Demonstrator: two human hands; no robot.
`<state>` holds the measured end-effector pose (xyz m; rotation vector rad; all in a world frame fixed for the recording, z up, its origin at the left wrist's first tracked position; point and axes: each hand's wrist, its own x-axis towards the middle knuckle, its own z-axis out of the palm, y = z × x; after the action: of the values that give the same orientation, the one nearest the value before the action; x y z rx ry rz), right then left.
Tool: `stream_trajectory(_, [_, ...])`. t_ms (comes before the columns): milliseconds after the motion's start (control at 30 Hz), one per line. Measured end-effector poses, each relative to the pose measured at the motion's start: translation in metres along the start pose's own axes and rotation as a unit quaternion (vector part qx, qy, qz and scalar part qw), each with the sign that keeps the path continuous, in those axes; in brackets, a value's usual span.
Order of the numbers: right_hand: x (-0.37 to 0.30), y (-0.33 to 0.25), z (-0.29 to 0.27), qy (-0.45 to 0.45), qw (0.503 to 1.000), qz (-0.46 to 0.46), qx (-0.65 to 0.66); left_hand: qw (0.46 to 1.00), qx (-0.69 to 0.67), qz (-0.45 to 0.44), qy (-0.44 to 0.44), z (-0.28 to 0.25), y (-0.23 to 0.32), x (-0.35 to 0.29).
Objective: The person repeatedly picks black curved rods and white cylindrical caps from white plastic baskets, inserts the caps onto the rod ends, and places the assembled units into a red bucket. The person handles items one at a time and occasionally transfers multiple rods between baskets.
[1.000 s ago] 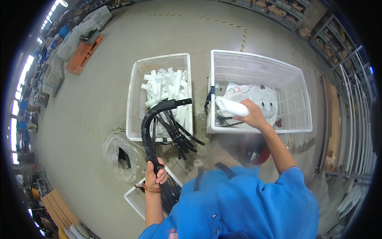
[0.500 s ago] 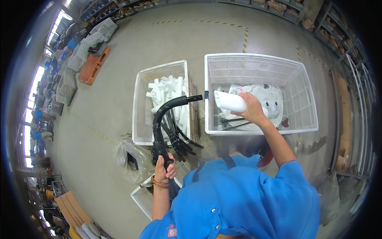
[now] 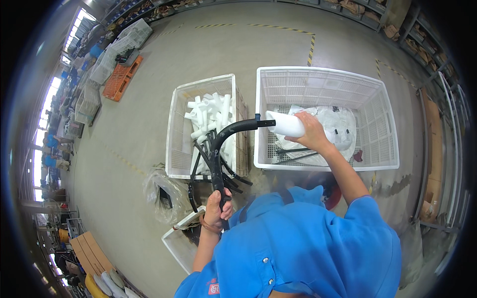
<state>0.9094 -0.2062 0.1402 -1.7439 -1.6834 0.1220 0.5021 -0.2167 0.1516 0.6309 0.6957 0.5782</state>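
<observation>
My left hand (image 3: 217,204) is closed around the lower part of a black curved tube (image 3: 229,130), which has a dark padded sleeve and a bare end with holes. My right hand (image 3: 313,133) grips a white foam sleeve (image 3: 287,124) over the right crate (image 3: 325,167). The tube's bare end is at the sleeve's open left mouth; whether it has entered cannot be made out. Several white foam sleeves (image 3: 211,110) fill the left crate (image 3: 170,126). Other black tubes (image 3: 232,180) lean across that crate's near edge, partly behind the held one.
A white plastic bag (image 3: 343,119) and thin black rods (image 3: 293,155) lie in the right crate. Clear plastic wrap (image 3: 161,201) and another white crate (image 3: 175,244) are at the near left. An orange pallet (image 3: 122,78) stands far left; shelving lines the back.
My left hand has moved right with the black curved tube, bringing its bare end to the foam sleeve's mouth. The foam sleeve has stayed almost in place in my right hand.
</observation>
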Motion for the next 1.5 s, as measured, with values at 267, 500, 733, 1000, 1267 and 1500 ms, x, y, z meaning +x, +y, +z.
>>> stream_trajectory(267, [0.012, -0.009, -0.005, -0.147, 0.959, 0.045, 0.238, 1.0, 0.01, 0.024, 0.002, -0.001, 0.003, -0.009])
stream_trajectory(500, [0.037, -0.024, -0.016, -0.292, 0.887, 0.06, 0.352, 0.995, 0.099, -0.005, 0.014, -0.001, 0.0, -0.018])
stream_trajectory(733, [0.055, -0.065, -0.025, -0.391, 0.892, -0.003, 0.225, 0.988, 0.152, -0.021, -0.029, 0.005, -0.004, -0.028])
stream_trajectory(1000, [0.084, -0.16, 0.02, -0.273, 0.926, -0.254, -0.05, 0.991, 0.128, -0.013, -0.032, 0.006, 0.0, -0.027])
stream_trajectory(1267, [0.079, -0.138, -0.024, -0.244, 0.949, -0.172, 0.095, 0.998, -0.033, 0.01, -0.06, 0.007, 0.008, -0.05])
stream_trajectory(1500, [0.089, -0.139, -0.003, -0.281, 0.944, -0.168, 0.048, 0.986, 0.156, -0.039, 0.05, 0.025, 0.016, -0.04])
